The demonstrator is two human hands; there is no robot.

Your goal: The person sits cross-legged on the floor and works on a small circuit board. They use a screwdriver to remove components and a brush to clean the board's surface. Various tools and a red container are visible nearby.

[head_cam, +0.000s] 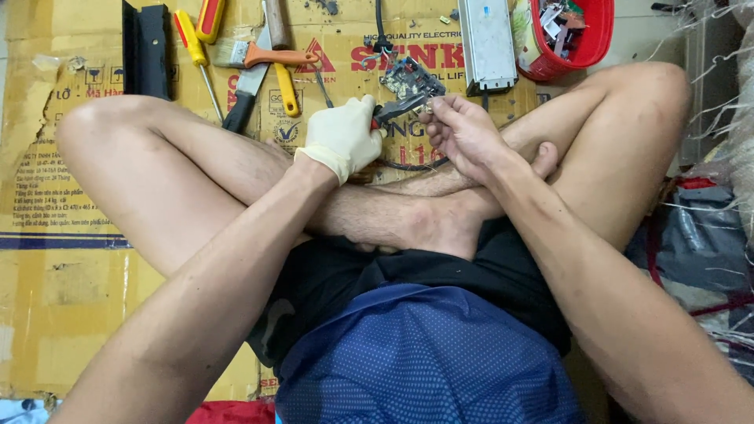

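My left hand [342,137] wears a pale glove and grips pliers [399,107] with red and black handles, jaws pointing right. My right hand [463,132] is bare and pinches a small metal part [430,102] at the pliers' jaws. Just beyond both hands a dark circuit board [408,78] with wires lies on the cardboard. I sit cross-legged, knees spread to either side, and both hands hover above my shins.
Flattened cardboard [71,235] covers the floor. At the top lie screwdrivers [196,47], a paintbrush [263,55], a knife [247,90], a black angle bar [145,47], a grey metal box [487,43] and a red basket [577,35] of scraps. Fabric and netting sit at right.
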